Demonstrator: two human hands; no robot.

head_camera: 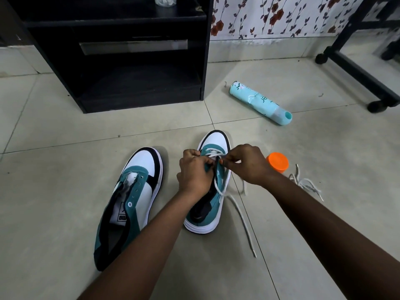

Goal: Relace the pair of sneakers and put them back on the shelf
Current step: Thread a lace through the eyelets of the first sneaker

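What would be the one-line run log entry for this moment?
phase: lacing | left hand: on right sneaker | right hand: pinching lace | left sneaker: unlaced | spare lace: floor

Two teal-white-black sneakers on tiled floor, toes toward black shelf: left sneaker unlaced; right sneaker part-laced, white lace trailing; spare lace right.

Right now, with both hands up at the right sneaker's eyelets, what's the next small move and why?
Probably pull the lace through the eyelet being worked and snug it. Both the left hand and right hand pinch it near the toe end of the right sneaker, only the first rows look laced, and a long loose tail lies on the floor.
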